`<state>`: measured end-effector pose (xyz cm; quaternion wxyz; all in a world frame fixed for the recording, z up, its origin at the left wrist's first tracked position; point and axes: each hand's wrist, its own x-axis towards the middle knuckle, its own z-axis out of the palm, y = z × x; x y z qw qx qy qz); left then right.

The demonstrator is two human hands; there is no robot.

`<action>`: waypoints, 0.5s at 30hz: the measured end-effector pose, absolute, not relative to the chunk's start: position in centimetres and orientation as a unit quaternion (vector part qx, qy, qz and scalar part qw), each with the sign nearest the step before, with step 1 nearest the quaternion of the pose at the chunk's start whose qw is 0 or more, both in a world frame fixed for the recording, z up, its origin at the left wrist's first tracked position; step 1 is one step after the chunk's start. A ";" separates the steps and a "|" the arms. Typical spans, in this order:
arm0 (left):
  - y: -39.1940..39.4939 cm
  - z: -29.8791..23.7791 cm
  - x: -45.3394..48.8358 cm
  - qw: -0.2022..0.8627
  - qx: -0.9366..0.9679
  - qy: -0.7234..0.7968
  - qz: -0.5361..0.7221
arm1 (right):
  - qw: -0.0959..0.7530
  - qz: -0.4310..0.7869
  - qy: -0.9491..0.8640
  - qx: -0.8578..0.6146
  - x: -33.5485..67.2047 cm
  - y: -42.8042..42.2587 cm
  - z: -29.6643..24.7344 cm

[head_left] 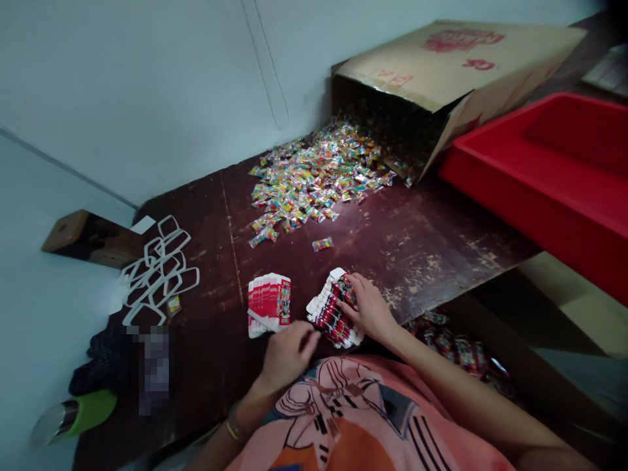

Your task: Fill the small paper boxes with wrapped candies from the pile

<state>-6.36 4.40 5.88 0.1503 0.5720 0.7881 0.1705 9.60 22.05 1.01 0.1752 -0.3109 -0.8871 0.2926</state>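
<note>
Clock dial centred on the fanned stack of flat red, black and white printed cardboard pieces (334,314); 12 o'clock points away from the wearer. The stack lies on the dark brown, scuffed tabletop (206,216), close to the near edge.

Right hand (369,309): at 3 o'clock, touching the stack, digits parted and laid over its right side. Pinching or only steadying: cannot tell.

Left hand (288,353): at 8 o'clock, fingers curled inward, fingertips just beside the stack's lower-left edge. Slightly blurred; cannot tell whether anything is pinched.

Surroundings:
- 9 o'clock, beyond the left hand: second fanned stack of flat red and white cardboard pieces (267,297).
- Just before 12, near: one clear plastic packet of multicoloured sweets (322,244), apart from the rest.
- 12, farther: broad heap of similar clear, colourful packets (314,176), reaching to the mouth of a brown cardboard carton with red markings (456,62) at 1 o'clock.
- 2 o'clock: red plastic tray (540,190).
- Between 9 and 10, well apart: overlapping white, rounded loops (161,268).
</note>
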 end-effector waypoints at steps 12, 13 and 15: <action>14.2 3.1 -3.1 0.136 0.575 0.799 0.108 | 0.244 0.218 -0.864 -0.382 13.0 30.5 -1.8; 15.0 3.1 -2.9 0.128 0.574 0.800 0.118 | 0.258 0.210 -0.858 -0.391 13.3 31.3 -2.2; 16.2 3.2 -2.1 0.114 0.579 0.795 0.140 | 0.275 0.204 -0.853 -0.395 13.8 32.5 -2.8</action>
